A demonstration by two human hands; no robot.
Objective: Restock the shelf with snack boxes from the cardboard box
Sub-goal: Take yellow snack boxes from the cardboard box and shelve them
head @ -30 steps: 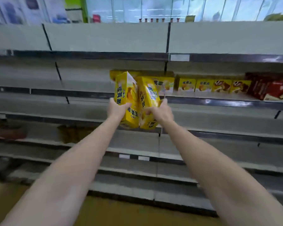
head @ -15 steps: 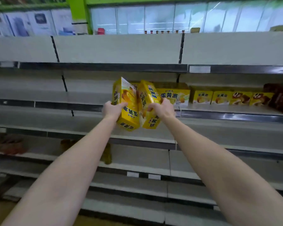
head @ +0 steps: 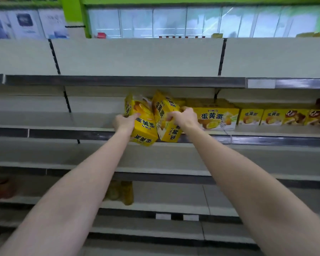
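Both arms are reaching forward to the shelf [head: 100, 130] at the second level from the top. The left hand [head: 125, 121] is gripping a yellow snack box [head: 143, 126], fingers curled over its upper left edge. The box is tilting, its printed front facing the camera and its lower corner hanging over the shelf's front rail. The right hand [head: 183, 118] is gripping a second yellow box [head: 164, 115], fingers curled round its upper right side. This box is also tilting, leaning to the right, its lower end overlapping the rail. The two held boxes are sitting side by side and appear to be touching along their inner edges, though blur is making the contact uncertain.

Just to the right of the right hand, a larger yellow box [head: 218, 118] is standing upright on the same shelf, front face outward. Further right, a row of smaller boxes [head: 262, 117] is standing along the shelf, yellow ones first, then some with a darker picture.

On a lower shelf, below the left forearm, a blurred yellowish pack [head: 125, 193] is lying; its kind cannot be told. Two white price tags [head: 176, 217] are showing on a lower shelf rail.
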